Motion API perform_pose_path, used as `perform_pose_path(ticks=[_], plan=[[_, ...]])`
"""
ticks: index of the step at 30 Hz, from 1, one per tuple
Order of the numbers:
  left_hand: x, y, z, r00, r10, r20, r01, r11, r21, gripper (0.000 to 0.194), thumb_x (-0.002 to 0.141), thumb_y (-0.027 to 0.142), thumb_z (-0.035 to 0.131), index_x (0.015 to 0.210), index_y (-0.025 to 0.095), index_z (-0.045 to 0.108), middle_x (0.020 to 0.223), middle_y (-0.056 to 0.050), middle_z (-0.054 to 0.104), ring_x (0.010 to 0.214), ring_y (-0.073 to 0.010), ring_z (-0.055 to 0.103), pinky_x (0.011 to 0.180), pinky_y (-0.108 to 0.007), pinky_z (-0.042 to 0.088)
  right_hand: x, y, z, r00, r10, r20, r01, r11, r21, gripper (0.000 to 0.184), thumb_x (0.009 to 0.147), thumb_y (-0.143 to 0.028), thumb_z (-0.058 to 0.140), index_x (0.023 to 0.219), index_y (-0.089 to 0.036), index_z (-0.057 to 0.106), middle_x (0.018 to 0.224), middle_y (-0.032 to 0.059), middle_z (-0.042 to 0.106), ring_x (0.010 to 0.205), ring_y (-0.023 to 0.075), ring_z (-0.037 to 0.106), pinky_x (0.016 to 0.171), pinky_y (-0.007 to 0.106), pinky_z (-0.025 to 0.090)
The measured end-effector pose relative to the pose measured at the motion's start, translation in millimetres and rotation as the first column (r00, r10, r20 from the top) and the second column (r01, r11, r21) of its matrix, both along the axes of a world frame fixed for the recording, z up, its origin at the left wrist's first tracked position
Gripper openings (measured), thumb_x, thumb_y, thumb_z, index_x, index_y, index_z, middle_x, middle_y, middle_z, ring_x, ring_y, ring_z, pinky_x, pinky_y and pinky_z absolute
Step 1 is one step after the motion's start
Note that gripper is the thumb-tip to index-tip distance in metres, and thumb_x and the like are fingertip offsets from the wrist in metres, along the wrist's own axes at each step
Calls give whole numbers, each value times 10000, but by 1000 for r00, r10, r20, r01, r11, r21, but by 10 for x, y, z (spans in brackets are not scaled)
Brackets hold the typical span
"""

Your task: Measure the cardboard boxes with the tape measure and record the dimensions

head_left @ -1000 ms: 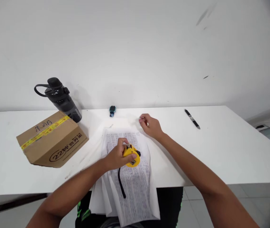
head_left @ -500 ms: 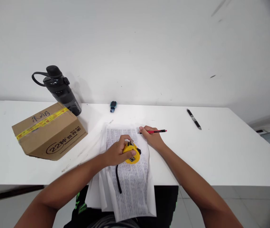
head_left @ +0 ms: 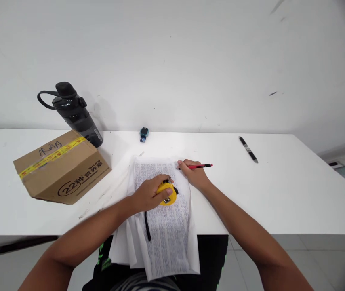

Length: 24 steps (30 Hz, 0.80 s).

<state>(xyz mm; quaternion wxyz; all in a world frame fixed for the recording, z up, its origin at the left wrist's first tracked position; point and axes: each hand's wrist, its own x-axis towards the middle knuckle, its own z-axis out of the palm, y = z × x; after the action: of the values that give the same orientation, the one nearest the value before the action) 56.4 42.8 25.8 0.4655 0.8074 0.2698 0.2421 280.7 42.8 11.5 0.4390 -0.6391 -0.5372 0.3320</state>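
Note:
My left hand (head_left: 151, 192) is closed around a yellow tape measure (head_left: 169, 198), held over a long sheet of paper (head_left: 168, 238) covered in dense small print or writing. A black wrist strap (head_left: 147, 226) dangles from the tape measure over the sheet. Between the fingers of my right hand (head_left: 194, 171) is a red and black pen (head_left: 203, 165), its tip near the sheet's upper right edge. That hand rests at the paper's right side. The sheet lies on the white table (head_left: 281, 194) and hangs over the front edge toward my lap.
To the left sits a taped cardboard box (head_left: 63, 169), with a black water bottle (head_left: 75, 115) behind it. A small watch-like device (head_left: 144, 134) lies near the wall (head_left: 172, 60). Farther right lies a black pen (head_left: 248, 149).
My left hand has shifted the tape measure slightly left and up over the paper. My right hand stays almost where it was, still holding the pen. The view has moved slightly.

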Motion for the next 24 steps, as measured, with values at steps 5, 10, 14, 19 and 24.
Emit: perform_pose_path(ticks=[5, 10, 14, 19, 24], plan=[[1, 12, 2, 999, 11, -30, -11, 1000, 2, 371, 953, 417, 437, 1273, 230, 447, 1153, -84, 644, 862, -169, 646, 707, -279, 516, 2, -2, 21, 1000, -13, 0, 13, 1000, 4, 391, 837, -474, 565, 562, -198, 569, 626, 17, 610, 616, 165, 525, 586, 291, 393], [0, 16, 5, 998, 14, -66, -13, 1000, 16, 393, 960, 432, 417, 1288, 218, 451, 1104, -80, 654, 837, -174, 652, 710, -285, 506, 11, 3, 33, 1000, 10, 13, -10, 1000, -9, 376, 839, -491, 554, 623, -193, 632, 585, 6, 573, 592, 164, 503, 578, 299, 388], [-4, 20, -1, 998, 11, -56, -8, 999, 49, 377, 960, 429, 419, 1270, 225, 486, 1140, -81, 639, 924, -194, 651, 759, -300, 506, 14, -8, 15, 1000, -7, 2, 7, 1000, 7, 386, 832, -478, 562, 572, -195, 595, 614, 18, 609, 613, 167, 526, 588, 298, 396], [-12, 33, -29, 997, -29, -72, 35, 995, 88, 375, 974, 431, 384, 1278, 226, 462, 1216, -84, 595, 1016, -200, 624, 836, -343, 503, 9, -14, -9, 997, -71, 6, 71, 997, 21, 376, 833, -470, 567, 577, -195, 593, 604, 10, 605, 621, 166, 534, 597, 292, 402], [-18, 35, -39, 996, -24, -83, 35, 991, 126, 373, 982, 433, 360, 1282, 231, 448, 1176, -75, 597, 976, -187, 624, 821, -341, 504, 31, 1, -22, 1000, -15, 9, 15, 1000, 7, 379, 833, -453, 560, 556, -195, 588, 609, 17, 619, 615, 165, 535, 585, 289, 396]])
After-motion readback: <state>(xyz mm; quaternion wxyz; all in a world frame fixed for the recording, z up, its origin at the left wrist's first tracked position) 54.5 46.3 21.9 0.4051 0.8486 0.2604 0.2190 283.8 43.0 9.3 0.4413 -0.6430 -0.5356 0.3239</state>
